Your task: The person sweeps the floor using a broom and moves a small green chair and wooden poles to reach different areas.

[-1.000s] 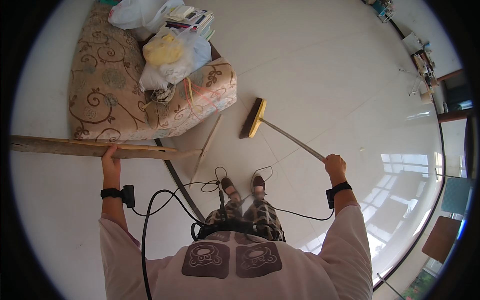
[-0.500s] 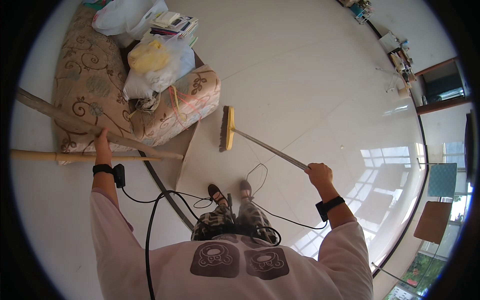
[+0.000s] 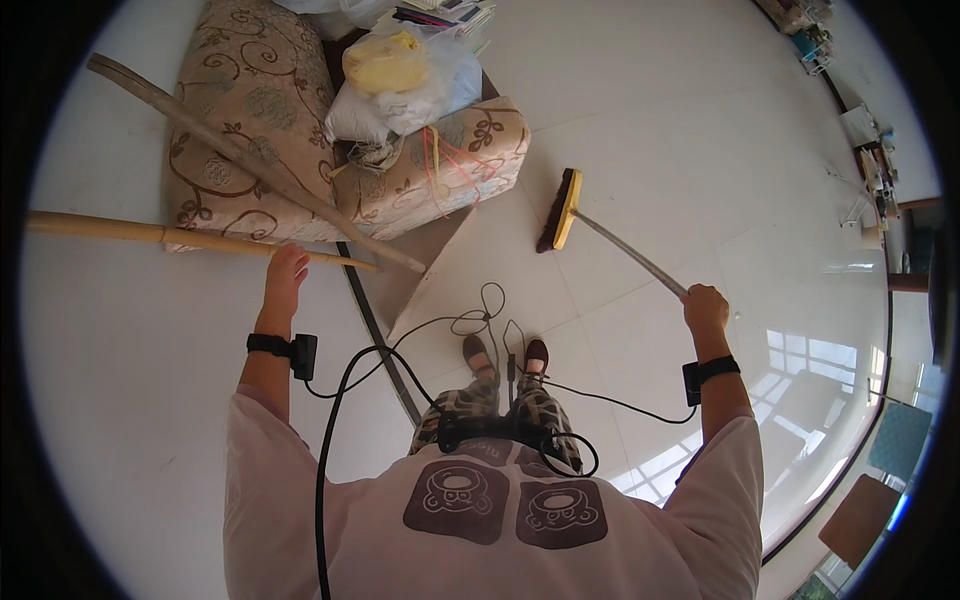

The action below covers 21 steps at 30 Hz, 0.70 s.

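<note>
My right hand [image 3: 707, 306] is closed round the grey handle of a broom [image 3: 630, 252]. Its yellow head with dark bristles is at the far end, by the floor. On the left, my left hand [image 3: 288, 268] is at a thin bamboo pole [image 3: 150, 232], fingers stretched upward and not wrapped round it. Whether they touch the pole I cannot tell. A thicker, rough wooden pole [image 3: 240, 157] slants across a patterned cushion [image 3: 250, 110], its lower end by a brown board [image 3: 425, 262].
A second patterned cushion [image 3: 470, 150] holds plastic bags [image 3: 405, 85], with books [image 3: 445, 14] behind. Black cables [image 3: 345, 375] hang from my wrists and loop near my shoes [image 3: 478, 355]. A dark strip [image 3: 375, 330] crosses the floor. Shelved items [image 3: 875, 170] line the right wall.
My left hand has come off the thick wooden pole and is now at the bamboo one. The view has shifted, and my right hand still grips the broom.
</note>
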Available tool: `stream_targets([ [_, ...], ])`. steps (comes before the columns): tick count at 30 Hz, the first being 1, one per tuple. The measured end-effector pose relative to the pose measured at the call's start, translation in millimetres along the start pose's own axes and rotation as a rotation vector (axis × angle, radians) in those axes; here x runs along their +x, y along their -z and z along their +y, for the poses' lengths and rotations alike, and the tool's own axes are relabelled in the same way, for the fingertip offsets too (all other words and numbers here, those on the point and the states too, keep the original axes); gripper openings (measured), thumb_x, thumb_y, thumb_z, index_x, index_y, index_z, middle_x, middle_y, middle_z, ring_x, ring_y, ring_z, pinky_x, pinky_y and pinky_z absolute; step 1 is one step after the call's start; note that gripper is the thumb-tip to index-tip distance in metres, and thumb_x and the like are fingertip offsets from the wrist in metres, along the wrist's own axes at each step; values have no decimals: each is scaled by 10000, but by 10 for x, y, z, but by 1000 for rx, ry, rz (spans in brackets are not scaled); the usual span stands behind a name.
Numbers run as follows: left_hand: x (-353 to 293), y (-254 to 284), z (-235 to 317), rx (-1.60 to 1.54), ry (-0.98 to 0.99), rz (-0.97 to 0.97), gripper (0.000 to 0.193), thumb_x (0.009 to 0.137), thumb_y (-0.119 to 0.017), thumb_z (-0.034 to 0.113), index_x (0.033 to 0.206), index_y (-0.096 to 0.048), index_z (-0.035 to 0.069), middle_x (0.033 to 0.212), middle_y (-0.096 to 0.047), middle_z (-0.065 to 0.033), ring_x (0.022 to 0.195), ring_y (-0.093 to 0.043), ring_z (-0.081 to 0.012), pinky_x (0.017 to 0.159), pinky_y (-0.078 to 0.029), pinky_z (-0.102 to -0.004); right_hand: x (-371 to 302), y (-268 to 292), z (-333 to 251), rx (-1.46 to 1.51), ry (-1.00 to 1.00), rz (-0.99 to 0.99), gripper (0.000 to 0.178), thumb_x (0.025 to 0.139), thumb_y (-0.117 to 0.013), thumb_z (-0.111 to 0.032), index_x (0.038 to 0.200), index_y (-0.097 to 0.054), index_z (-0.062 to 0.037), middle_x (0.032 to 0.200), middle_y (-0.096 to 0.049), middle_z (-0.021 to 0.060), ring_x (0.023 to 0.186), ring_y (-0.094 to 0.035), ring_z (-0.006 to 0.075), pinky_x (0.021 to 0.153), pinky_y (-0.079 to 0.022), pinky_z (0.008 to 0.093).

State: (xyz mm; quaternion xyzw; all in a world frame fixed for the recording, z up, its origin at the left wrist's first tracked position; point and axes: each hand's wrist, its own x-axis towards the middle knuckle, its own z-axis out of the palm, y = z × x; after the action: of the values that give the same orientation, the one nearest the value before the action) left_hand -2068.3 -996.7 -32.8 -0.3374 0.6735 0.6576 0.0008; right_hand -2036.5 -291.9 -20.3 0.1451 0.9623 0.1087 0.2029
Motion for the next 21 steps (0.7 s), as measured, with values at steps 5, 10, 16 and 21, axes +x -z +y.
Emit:
stream_targets([
  [5, -939, 6, -496, 215, 222, -38, 394, 859, -549, 311, 1138, -496, 38, 1053, -558, -83, 957, -534, -179, 844, -407, -320, -81, 110, 68, 33, 37, -49, 224, 800, -583, -312, 827, -664, -105, 846, -654, 87, 828, -627, 265, 716, -505, 378],
  [10, -1686, -42, -644, 233, 326, -66, 335, 870, -533, 312, 1073, -539, 46, 973, -609, -75, 868, -587, -162, 786, -441, -302, 162, -87, -435, 382, 12, -180, 214, 817, -564, -273, 882, -668, -97, 918, -650, 119, 900, -620, 280, 749, -510, 369],
  [16, -2044, 10, -456, 405, 251, -219, 330, 872, -532, 336, 1055, -551, 62, 961, -617, -68, 871, -592, -161, 775, -443, -313, 423, -512, -527, 291, -48, -127, 224, 842, -547, -262, 899, -668, -82, 942, -652, 132, 917, -626, 283, 745, -523, 354],
  [21, -2201, -103, -372, 358, 229, -168, 294, 884, -527, 299, 1076, -537, 76, 966, -614, -74, 893, -595, -177, 783, -449, -308, 639, -270, 360, 19, -71, -42, 179, 842, -543, -206, 847, -672, -82, 881, -664, 109, 860, -646, 252, 710, -535, 342],
])
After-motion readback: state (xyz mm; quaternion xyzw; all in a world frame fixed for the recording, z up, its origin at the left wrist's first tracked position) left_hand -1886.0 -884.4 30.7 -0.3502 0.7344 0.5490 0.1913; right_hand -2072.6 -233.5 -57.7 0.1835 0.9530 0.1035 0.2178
